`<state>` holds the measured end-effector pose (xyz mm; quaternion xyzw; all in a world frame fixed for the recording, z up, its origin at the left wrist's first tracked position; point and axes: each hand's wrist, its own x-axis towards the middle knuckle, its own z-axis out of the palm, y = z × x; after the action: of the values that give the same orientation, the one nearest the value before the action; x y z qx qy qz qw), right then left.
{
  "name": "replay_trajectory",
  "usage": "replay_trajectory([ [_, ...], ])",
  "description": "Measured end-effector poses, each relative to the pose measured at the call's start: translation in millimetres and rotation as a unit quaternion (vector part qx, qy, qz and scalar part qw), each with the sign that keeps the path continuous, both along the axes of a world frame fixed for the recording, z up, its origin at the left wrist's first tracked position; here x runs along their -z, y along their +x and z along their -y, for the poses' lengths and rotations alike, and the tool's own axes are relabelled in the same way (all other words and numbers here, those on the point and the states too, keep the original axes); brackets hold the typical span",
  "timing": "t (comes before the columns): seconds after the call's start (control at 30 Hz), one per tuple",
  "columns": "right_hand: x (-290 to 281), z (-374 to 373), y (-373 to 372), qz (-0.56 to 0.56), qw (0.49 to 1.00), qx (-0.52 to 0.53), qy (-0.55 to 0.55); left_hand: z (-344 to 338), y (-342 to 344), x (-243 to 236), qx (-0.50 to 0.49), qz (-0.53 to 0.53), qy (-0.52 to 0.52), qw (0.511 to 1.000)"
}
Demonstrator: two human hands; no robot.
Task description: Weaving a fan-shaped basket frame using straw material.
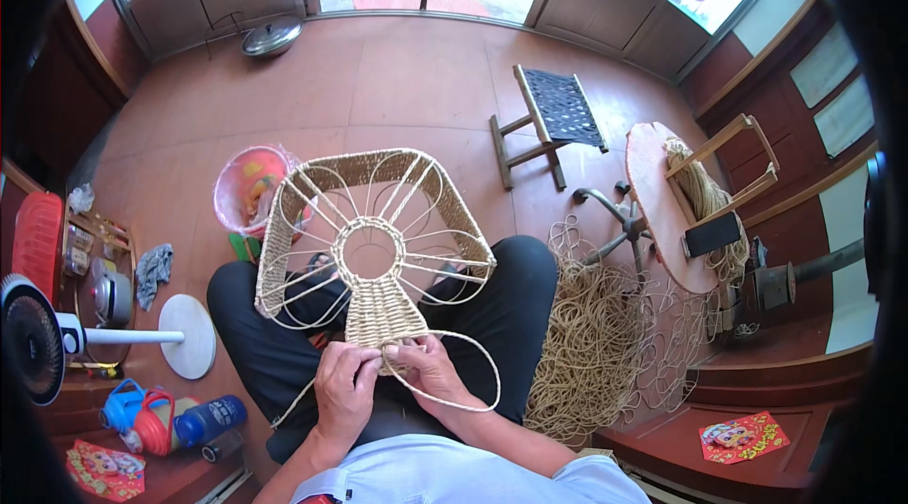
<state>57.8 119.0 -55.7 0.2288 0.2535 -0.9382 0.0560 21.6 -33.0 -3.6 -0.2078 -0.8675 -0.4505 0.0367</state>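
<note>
Across my lap rests a woven frame (pixel 272 263) of tan cord, with a round ring in its middle and thin wire loops and spokes around it. A tightly woven strip (pixel 386 310) runs from the ring toward me. My left hand (pixel 344 389) pinches the near end of this strip. My right hand (pixel 427 373) is closed on a tan cord (pixel 498 373) at the same end, and the cord bows out in a wide loop to the right. Another length of cord trails down left of my left hand. The fingertips partly hide the weave between them.
A big heap of loose cord (pixel 582 343) lies right of my knee. Beyond it stand a round-topped wheeled stool (pixel 653 192) and a folding stool (pixel 563 107). A pink bin (pixel 248 184), a white fan (pixel 123 337) and several bottles (pixel 208 419) are on the left.
</note>
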Motion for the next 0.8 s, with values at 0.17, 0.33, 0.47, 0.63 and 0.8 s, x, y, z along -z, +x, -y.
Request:
replay_trajectory([
  [0.17, -9.8, 1.1, -4.7, 0.015, 0.967, 0.036, 0.252, 0.8, 0.3, 2.2, -0.003, 0.004, -0.004, 1.000],
  [0.33, -9.3, 7.7, -6.2, 0.016, 0.913, 0.056, 0.404, 1.2, 0.7, 2.9, 0.001, 0.016, 0.003, 1.000],
  [0.47, -7.2, 11.1, -5.2, 0.012, 0.920, 0.081, 0.382, 1.3, 1.8, 2.0, 0.000, 0.028, 0.010, 1.000],
  [0.63, -6.3, 11.5, -2.2, 0.025, 0.974, 0.098, 0.202, 0.1, 2.7, 0.9, -0.003, 0.011, 0.013, 1.000],
  [0.8, -5.4, 9.7, 3.8, 0.020, 0.986, 0.101, 0.129, 0.2, 1.5, -1.3, -0.006, -0.007, 0.004, 1.000],
])
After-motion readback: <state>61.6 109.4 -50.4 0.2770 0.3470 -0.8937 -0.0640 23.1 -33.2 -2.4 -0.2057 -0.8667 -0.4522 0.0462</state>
